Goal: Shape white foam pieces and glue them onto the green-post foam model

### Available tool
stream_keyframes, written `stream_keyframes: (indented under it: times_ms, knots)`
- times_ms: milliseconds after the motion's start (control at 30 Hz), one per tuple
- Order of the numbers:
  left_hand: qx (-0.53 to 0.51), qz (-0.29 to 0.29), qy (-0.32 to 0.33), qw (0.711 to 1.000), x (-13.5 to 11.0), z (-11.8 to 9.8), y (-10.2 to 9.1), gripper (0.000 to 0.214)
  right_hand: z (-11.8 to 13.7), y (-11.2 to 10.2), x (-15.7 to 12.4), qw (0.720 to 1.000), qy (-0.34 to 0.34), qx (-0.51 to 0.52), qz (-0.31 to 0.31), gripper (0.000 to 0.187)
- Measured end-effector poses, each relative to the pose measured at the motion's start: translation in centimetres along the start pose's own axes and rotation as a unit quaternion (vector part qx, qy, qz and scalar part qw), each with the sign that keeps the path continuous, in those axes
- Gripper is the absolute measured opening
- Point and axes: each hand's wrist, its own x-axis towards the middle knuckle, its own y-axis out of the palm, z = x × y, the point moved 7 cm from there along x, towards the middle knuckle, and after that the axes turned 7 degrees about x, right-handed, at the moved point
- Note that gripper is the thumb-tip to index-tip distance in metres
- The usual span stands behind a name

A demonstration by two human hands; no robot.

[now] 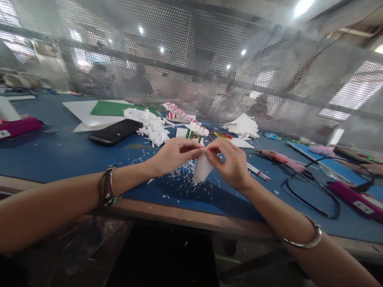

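Note:
A small piece of thin white paper hangs from my fingertips over the blue table. My left hand pinches its top edge from the left. Close against it, my right hand pinches the same edge, so the fingertips of both hands nearly touch. Tiny white scraps lie scattered on the table below. Just behind my fingers stands a small model with green posts and a white and pink top. The exact fold or tear at the pinch is hidden by my fingers.
A black phone and crumpled white paper lie left of the hands. Green and white sheets are behind them. Rightward are a glue gun, a looping black cable and a magenta power strip. A perforated metal screen rises behind.

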Motion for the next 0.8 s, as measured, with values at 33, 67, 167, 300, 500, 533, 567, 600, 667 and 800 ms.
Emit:
stream_keyframes:
  times_ms: [33,67,167,300,500,533,567,600,667,800]
  knots:
    - [0.009,-0.003,0.007,1.000,0.1,0.0,-0.1,0.021,0.0,0.0,0.0,1.000,0.003,-0.001,0.003,0.011]
    - [0.021,-0.007,0.013,1.000,0.2,-0.1,-0.2,0.021,-0.1,0.0,0.0,1.000,0.008,-0.002,0.004,0.010]
    - [0.049,-0.027,0.018,0.998,0.4,-0.1,-0.8,0.020,-0.4,-0.1,0.0,0.999,0.036,0.005,-0.001,0.009]
    - [0.046,-0.046,0.003,0.998,0.6,0.1,-1.3,0.019,-0.6,0.2,0.0,0.996,0.073,0.039,0.024,0.013]
    - [0.022,-0.031,-0.007,0.999,0.6,0.2,-1.1,0.018,0.1,0.4,0.3,0.997,0.047,0.049,0.034,0.010]
    - [0.021,-0.028,-0.008,0.999,0.6,0.2,-1.1,0.018,0.1,0.4,0.3,0.997,0.044,0.055,0.034,0.009]
    - [0.020,-0.026,-0.007,0.999,0.6,0.3,-1.1,0.018,0.1,0.3,0.4,0.997,0.043,0.060,0.034,0.009]
    - [0.018,-0.025,-0.007,1.000,0.7,0.3,-1.1,0.018,0.1,0.3,0.4,0.996,0.042,0.064,0.035,0.008]
    - [0.010,-0.019,-0.005,1.000,0.7,0.5,-1.0,0.017,0.1,0.2,0.4,0.996,0.045,0.067,0.036,0.009]
    - [0.002,0.005,-0.006,1.000,0.8,0.7,-0.8,0.016,-0.1,0.1,0.4,0.995,0.052,0.065,0.062,0.013]
